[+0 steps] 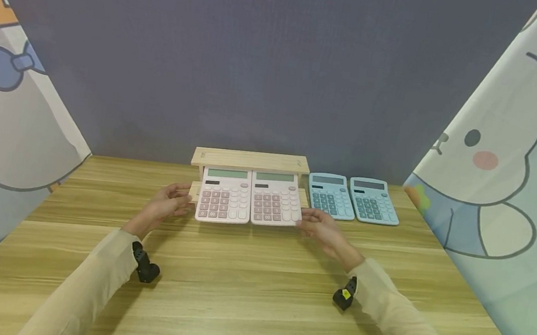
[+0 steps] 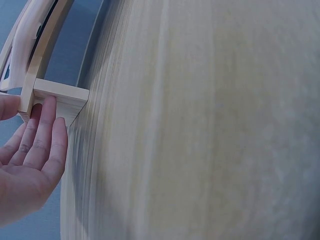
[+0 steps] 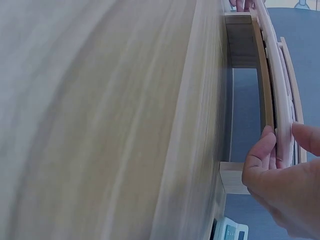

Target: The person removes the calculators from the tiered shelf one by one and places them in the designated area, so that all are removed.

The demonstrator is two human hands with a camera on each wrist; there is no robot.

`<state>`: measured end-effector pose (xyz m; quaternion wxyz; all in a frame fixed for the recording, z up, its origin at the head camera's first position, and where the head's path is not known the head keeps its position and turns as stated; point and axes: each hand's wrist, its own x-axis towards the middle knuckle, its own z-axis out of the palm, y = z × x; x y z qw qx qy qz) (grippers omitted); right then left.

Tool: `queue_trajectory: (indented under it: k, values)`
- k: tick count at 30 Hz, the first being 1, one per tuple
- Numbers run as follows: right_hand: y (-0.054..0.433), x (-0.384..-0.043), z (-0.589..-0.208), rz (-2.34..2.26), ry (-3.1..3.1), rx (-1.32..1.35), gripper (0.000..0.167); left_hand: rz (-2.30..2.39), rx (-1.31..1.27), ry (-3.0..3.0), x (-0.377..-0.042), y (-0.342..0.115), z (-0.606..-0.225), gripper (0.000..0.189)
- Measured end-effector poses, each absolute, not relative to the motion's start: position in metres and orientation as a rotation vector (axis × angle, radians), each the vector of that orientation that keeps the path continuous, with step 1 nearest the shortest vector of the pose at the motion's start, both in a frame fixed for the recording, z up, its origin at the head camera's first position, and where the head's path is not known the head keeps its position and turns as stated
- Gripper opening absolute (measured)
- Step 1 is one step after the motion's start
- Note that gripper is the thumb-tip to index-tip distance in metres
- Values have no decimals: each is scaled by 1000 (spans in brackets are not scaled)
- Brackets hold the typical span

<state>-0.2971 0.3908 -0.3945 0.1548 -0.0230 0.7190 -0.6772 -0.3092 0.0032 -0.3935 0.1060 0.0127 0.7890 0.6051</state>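
Two pink calculators lie side by side on a small wooden two-tier shelf [image 1: 249, 160], their lower ends jutting out past its lower board. My left hand [image 1: 167, 203] is at the shelf's left end. In the left wrist view, its thumb meets the board [image 2: 31, 90] and its fingers reach underneath, by the support leg [image 2: 62, 90]. At the right end, my right hand [image 1: 321, 230] pinches the lower corner of the right pink calculator [image 1: 276, 204], thumb on its face and fingers beneath. The left pink calculator [image 1: 224, 198] is next to it, apart from my left fingers.
Two light-blue calculators lie on the table right of the shelf, the nearer one [image 1: 331, 197] close to my right hand and the other [image 1: 374, 201] beyond it. A dark partition [image 1: 260, 67] rises behind the wooden table [image 1: 244, 297]. Cartoon-printed curtains [image 1: 513, 162] flank both sides.
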Motion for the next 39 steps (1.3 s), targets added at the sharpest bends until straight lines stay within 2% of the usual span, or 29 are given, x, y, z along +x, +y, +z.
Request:
queue_trajectory:
  k: [39]
  values:
    - [385, -293, -397, -2139, 1891, -38, 50, 1782, 41, 2317, -309, 4, -393, 55]
